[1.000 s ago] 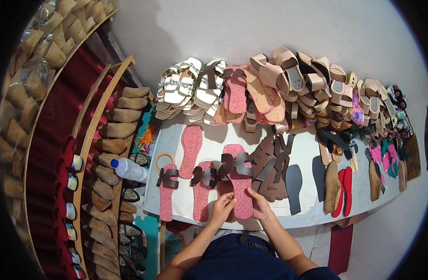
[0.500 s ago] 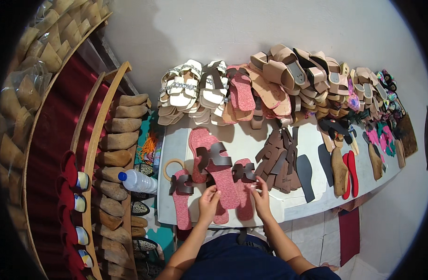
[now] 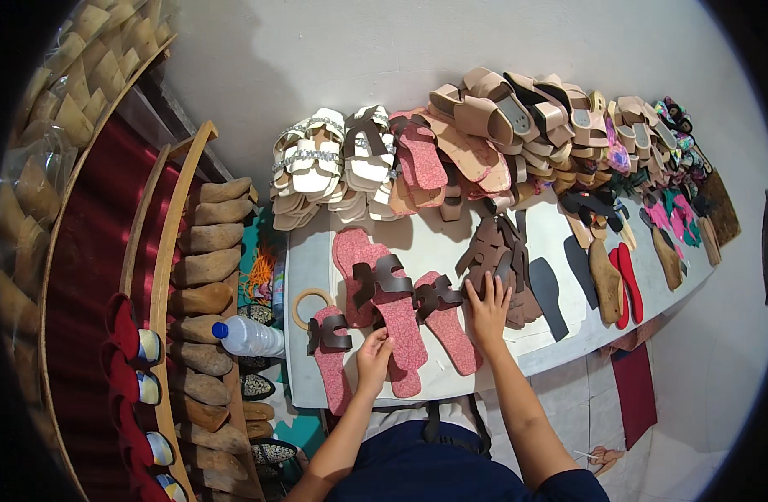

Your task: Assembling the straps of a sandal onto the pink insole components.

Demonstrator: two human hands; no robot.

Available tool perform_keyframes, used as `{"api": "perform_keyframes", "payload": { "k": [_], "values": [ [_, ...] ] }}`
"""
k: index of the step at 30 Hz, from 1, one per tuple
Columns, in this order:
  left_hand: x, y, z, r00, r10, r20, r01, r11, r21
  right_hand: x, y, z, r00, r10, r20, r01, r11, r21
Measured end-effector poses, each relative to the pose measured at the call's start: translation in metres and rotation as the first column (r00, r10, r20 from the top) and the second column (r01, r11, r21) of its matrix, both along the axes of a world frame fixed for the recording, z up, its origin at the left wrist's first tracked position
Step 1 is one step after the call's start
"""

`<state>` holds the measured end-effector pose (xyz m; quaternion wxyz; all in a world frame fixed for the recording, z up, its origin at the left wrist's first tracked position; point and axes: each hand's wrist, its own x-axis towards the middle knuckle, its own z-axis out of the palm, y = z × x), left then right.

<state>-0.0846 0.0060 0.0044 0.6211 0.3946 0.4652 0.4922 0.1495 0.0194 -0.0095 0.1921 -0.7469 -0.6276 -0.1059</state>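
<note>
My left hand point(image 3: 373, 356) pinches the edge of a pink sandal sole point(image 3: 401, 326) that has a dark brown cut-out strap point(image 3: 387, 280) across it. Other pink soles lie beneath and behind this one. Beside it, a second strapped pink sandal point(image 3: 453, 326) rests on the table, and a third, smaller-looking sandal point(image 3: 330, 356) lies to the left. My right hand point(image 3: 488, 308) is spread, fingers apart, at the near left edge of a pile of brown straps point(image 3: 518, 293); whether the fingertips touch the straps I cannot tell.
Stacks of white sandals point(image 3: 313, 163) and beige sandals point(image 3: 493, 117) line the table's back. Dark insoles point(image 3: 548, 297), a wooden shoe last point(image 3: 605, 280) and red insoles point(image 3: 628, 284) lie right. A tape roll point(image 3: 310, 304), a water bottle point(image 3: 252, 336) and a rack of lasts point(image 3: 204, 268) are left.
My right hand has left the right-hand strapped sandal and moved right to the brown straps, its fingers spreading. That sandal now lies at more of a slant. My left hand keeps its hold.
</note>
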Motion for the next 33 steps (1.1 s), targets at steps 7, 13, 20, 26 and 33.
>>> {"api": "perform_keyframes", "payload": {
  "k": [7, 13, 20, 26, 33],
  "values": [
    [0.014, 0.003, 0.009, 0.999, -0.051, -0.010, 0.051, 0.999, 0.007, 0.025, 0.022, 0.008, 0.996, -0.063, 0.065, 0.064, 0.998, -0.005],
    [0.032, 0.003, 0.015, 1.000, -0.014, 0.017, 0.014, 1.000, 0.016, -0.027, -0.003, 0.039, 0.496, 0.230, -0.837, -0.228, 0.965, 0.130],
    [0.042, 0.004, 0.010, 0.984, -0.033, -0.177, 0.045, 0.997, 0.065, -0.068, -0.025, 0.027, 0.004, 0.157, -0.988, -0.181, 0.971, 0.154],
    [0.048, 0.001, 0.039, 0.680, 0.136, -0.720, 0.175, 0.924, 0.340, -0.070, -0.031, 0.010, 0.077, 0.163, -0.984, -0.110, 0.982, 0.154],
    [0.026, 0.001, 0.021, 0.977, -0.100, -0.186, 0.116, 0.990, 0.078, -0.091, -0.034, 0.040, -0.132, 0.151, -0.980, -0.080, 0.983, 0.162]
  ]
}}
